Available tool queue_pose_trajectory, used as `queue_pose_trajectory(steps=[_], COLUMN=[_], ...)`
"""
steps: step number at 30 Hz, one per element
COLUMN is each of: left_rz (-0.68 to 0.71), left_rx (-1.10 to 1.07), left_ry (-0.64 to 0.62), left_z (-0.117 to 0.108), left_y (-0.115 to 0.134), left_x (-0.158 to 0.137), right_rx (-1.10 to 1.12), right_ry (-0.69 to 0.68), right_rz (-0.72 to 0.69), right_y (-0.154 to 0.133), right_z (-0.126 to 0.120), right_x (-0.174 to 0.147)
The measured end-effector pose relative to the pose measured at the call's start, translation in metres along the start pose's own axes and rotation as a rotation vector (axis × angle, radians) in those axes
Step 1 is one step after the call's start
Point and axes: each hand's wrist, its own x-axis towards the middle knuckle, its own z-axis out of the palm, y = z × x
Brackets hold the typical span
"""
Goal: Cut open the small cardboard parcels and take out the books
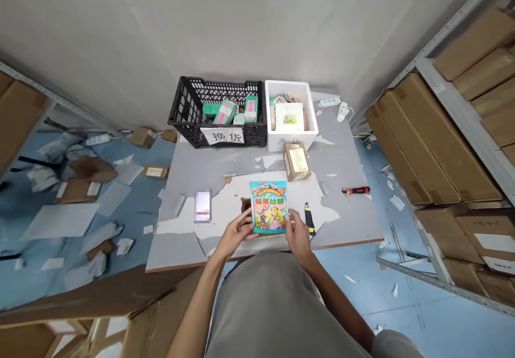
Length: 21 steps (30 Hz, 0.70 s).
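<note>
Between my two hands is a colourful children's book (269, 207) with a blue border and a long-haired cartoon figure on its cover. My left hand (237, 232) grips its lower left edge, fingers partly behind it. At the lower right edge, my right hand (298, 232) holds it with the thumb in front. Just right of that hand lies a black and yellow utility knife (309, 218). A phone-like device with a blurred screen (203, 206) lies to the left. Something brown shows partly behind the book, mostly hidden.
At the back stand a black crate (193, 132) with green and pink boxes and a white foam box (276, 142) holding books. A taped carton (296, 161) sits before them. A red-handled tool (356, 190) lies right. Shelves of cartons (406, 138) and littered floor flank the table.
</note>
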Motion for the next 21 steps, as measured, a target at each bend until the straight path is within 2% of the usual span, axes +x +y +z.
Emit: queue_pose_trajectory(steps=[2, 4, 7, 9, 12, 14, 16, 18, 19, 21], left_rz=[-0.021, -0.014, 0.079, 0.206, 0.488, 0.678, 0.785, 0.856, 0.872, 0.843], left_rx=[0.04, 0.084, 0.179, 0.249, 0.336, 0.355, 0.354, 0.338, 0.33, 0.313], left_ry=[-0.019, -0.02, -0.03, -0.035, -0.012, 0.097, 0.177, 0.224, 0.239, 0.269], left_z=[0.004, 0.012, 0.026, 0.039, 0.07, 0.091, 0.103, 0.099, 0.09, 0.06], left_y=[-0.004, 0.0, 0.03, 0.07, 0.154, 0.209, 0.248, 0.26, 0.255, 0.223], left_x=[-0.001, 0.004, 0.028, 0.055, 0.098, 0.12, 0.131, 0.132, 0.129, 0.122], right_rx=[0.102, 0.204, 0.285, 0.305, 0.338, 0.347, 0.356, 0.354, 0.345, 0.311], right_ry=[-0.051, -0.059, -0.015, 0.025, 0.117, 0.229, 0.304, 0.297, 0.274, 0.205], right_rz=[0.121, 0.175, 0.122, 0.03, -0.126, -0.21, -0.248, -0.246, -0.245, -0.215], right_y=[0.015, 0.023, 0.017, -0.003, -0.056, -0.095, -0.122, -0.125, -0.117, -0.081], right_z=[-0.004, -0.009, -0.021, -0.035, -0.062, -0.079, -0.09, -0.093, -0.091, -0.081], right_x=[-0.004, -0.003, 0.023, 0.062, 0.147, 0.208, 0.257, 0.284, 0.286, 0.271])
